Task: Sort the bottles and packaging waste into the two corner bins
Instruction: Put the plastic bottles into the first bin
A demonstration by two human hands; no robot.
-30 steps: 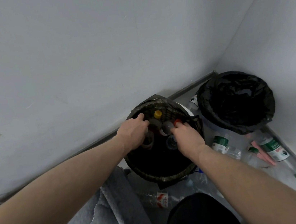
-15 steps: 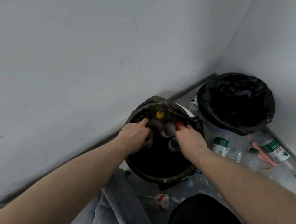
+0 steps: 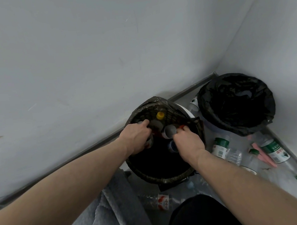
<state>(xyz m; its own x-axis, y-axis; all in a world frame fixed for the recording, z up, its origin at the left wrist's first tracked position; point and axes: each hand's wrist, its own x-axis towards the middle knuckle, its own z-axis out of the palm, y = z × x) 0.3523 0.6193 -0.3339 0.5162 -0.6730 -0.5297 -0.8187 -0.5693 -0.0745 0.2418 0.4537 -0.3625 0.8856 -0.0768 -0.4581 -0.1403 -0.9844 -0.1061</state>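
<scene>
My left hand [image 3: 137,136] and right hand [image 3: 187,141] have moved little inside the near round black-lined bin [image 3: 163,176], curled among standing capped plastic bottles [image 3: 169,131], exact hold hidden, so I judge I still arrange them.

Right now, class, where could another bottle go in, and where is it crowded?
Free: the right bin, nothing visible in its liner. Near half of the left bin shows dark room. Crowded: its far half, bottle tops and both hands; floor between bins holds bottles.
</scene>
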